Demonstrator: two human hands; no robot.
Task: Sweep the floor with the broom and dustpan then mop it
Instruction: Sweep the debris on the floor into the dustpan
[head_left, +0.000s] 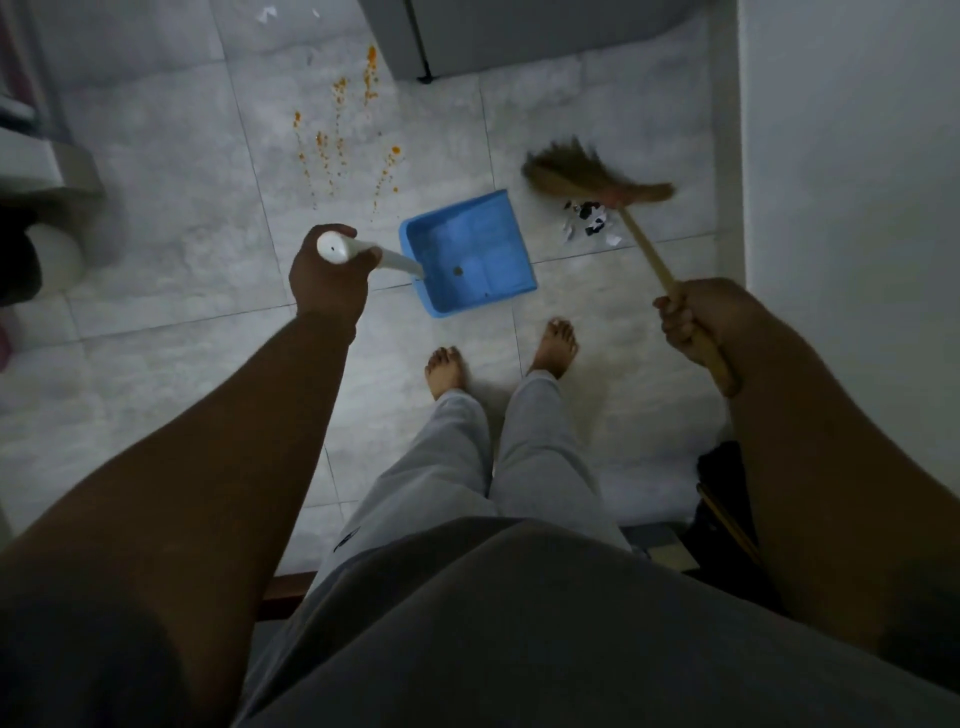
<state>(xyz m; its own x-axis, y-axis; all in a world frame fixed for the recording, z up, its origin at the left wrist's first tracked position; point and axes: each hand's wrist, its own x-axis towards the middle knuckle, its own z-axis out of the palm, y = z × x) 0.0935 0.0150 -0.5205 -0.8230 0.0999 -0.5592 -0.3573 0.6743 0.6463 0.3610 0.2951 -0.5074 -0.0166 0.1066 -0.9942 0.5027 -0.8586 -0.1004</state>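
My left hand: closed on dustpan handle, pan on floor. My right hand: closed on broom, bristles beside paper scraps. Orange spill beyond.

L hand gripped round white handle of blue dustpan, pan flat on grey tiled floor, open edge toward the debris. R hand closed on wooden stick of broom; bristles blurred, just above small pile of black & white paper scraps beside pan's right side. Orange splatter on tiles beyond pan. 2 bare feet near pan, grey trousers below
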